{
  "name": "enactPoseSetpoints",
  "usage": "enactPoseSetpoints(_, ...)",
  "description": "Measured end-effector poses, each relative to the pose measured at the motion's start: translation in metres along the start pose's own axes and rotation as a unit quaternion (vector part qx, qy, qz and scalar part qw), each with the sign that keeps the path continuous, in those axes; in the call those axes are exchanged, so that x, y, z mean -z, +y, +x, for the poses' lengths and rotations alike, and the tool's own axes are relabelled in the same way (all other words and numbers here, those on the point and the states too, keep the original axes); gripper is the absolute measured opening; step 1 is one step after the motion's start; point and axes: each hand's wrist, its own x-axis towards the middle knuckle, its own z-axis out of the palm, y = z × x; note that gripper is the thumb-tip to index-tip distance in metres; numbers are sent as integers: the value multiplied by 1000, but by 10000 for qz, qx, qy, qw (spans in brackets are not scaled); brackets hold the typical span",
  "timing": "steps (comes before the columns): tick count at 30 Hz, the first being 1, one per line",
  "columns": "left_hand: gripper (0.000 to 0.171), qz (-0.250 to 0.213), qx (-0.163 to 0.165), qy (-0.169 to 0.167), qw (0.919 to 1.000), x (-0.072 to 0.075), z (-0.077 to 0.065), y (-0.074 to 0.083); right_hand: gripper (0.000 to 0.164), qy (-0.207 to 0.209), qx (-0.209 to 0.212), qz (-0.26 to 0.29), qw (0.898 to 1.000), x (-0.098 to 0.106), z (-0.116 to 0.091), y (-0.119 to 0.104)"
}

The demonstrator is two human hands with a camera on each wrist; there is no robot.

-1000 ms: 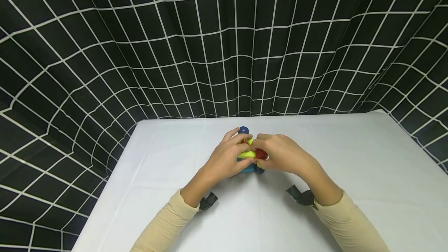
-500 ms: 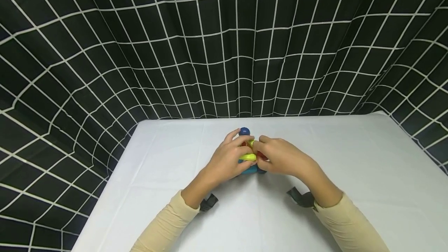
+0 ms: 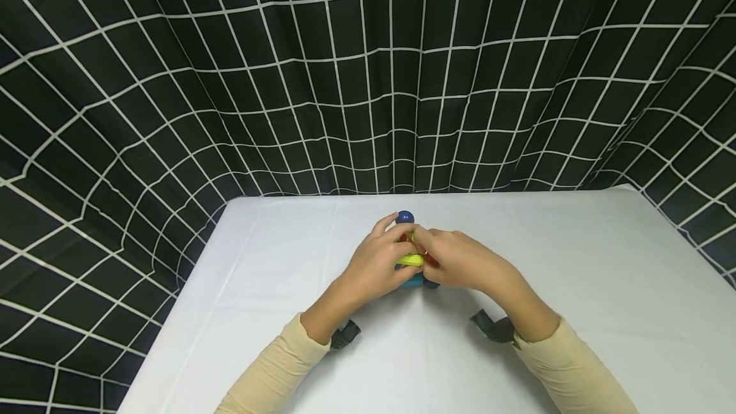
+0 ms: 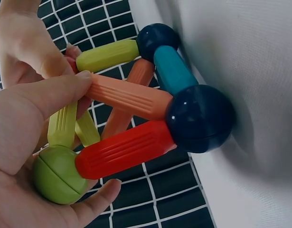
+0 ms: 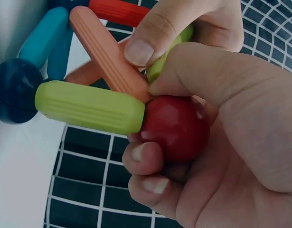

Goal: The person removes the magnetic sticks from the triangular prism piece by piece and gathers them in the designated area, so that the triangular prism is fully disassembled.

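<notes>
A frame of magnetic building sticks and balls stands at the table's middle, held by both hands. My left hand [image 3: 376, 260] grips its left side. In the left wrist view the thumb presses the end of an orange stick [image 4: 131, 97], and the fingers lie around a green ball [image 4: 59, 175]. A red stick [image 4: 124, 149] joins that ball to a dark blue ball [image 4: 200, 118]. My right hand [image 3: 466, 260] grips a red ball [image 5: 175, 128], which touches a yellow-green stick [image 5: 89, 107] and the orange stick's end. Fingers hide part of the frame.
A white cloth covers the table [image 3: 259, 260]. Behind it and at both sides hangs a black curtain [image 3: 345, 82] with white grid lines. Dark straps [image 3: 345, 335] hang at both wrists. Another blue ball [image 3: 405, 216] tops the frame's far side.
Both hands and the frame have shifted slightly right and nearer. The right fingers have closed in towards the left hand and now cover most of the red ball in the head view.
</notes>
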Motion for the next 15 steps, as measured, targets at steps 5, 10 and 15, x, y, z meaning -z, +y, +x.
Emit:
enactPoseSetpoints(5,16,72,36,-39,10000,0,-1,0,22,131,113,122,9998,2,0,1)
enactPoseSetpoints(10,16,117,12,-81,9999,0,-1,-1,18,173,-123,385,9990,9,-1,2)
enactPoseSetpoints(15,17,102,-89,15,9999,-1,1,-1,32,301,-389,692,9964,18,-3,11)
